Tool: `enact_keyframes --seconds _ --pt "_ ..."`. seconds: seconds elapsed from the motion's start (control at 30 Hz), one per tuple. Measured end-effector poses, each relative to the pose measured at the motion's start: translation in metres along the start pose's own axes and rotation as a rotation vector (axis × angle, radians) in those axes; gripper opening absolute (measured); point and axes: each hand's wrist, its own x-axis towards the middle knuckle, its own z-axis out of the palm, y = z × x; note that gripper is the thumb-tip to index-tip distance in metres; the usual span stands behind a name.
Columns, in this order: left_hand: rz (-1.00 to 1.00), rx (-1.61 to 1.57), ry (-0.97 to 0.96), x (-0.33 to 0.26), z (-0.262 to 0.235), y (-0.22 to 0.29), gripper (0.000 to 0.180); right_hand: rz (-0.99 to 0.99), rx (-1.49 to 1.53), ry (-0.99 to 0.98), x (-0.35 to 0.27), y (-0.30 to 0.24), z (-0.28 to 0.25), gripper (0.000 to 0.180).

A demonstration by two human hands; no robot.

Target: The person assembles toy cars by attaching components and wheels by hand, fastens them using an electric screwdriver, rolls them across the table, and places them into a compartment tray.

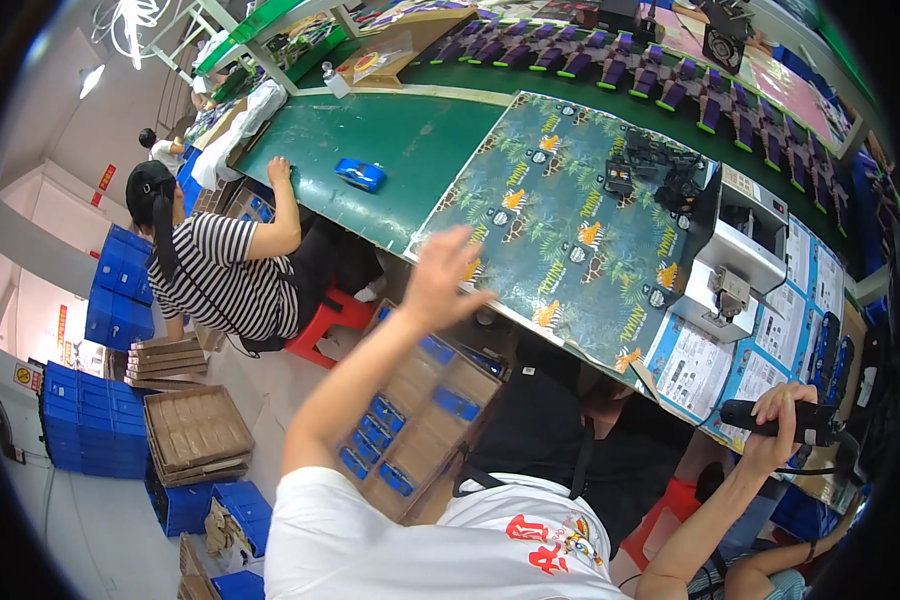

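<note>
1. Our left hand [440,275] hangs open and empty near the patterned mat [560,215].
2. Far left, the blue toy car [360,174] sits untouched.
3. Our right hand [782,420] grips the black tool [785,418] near right.

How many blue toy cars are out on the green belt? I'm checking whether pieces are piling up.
1: a single blue toy car lies on the green belt, near a co-worker's hand. Others may be hidden beyond the frame's edge.
</note>
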Motion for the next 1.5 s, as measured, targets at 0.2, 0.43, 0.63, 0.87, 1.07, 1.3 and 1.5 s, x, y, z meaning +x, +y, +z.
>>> enact_keyframes --seconds 0.2,0.43,0.63,0.87,1.07,1.3,1.5 --pt "0.075 -0.612 0.126 0.013 0.071 0.193 0.031 0.092 0.184 0.076 -0.032 -0.045 0.026 0.018" --pt "0.100 -0.859 -0.074 0.116 0.150 0.389 0.037 0.071 0.086 -0.171 -0.075 -0.100 0.008 0.031" --pt "-0.020 -0.610 -0.321 0.183 0.188 0.481 0.056 0.068 0.176 -0.047 -0.088 -0.118 -0.008 0.034" --pt "-0.164 -0.869 -0.257 0.162 0.197 0.489 0.051 0.057 0.203 -0.069 -0.090 -0.124 -0.014 0.033" --pt "-0.597 -1.835 -0.573 0.120 0.151 0.417 0.039 0.071 0.297 -0.050 -0.086 -0.119 -0.022 0.028" --pt "-1.112 -2.035 -0.493 0.058 0.065 0.307 0.031 -0.043 0.241 0.014 -0.055 -0.082 -0.004 0.021" --pt "-0.978 -1.867 -0.357 0.027 0.061 0.263 0.036 -0.065 -0.019 0.246 -0.011 -0.004 0.041 0.019"
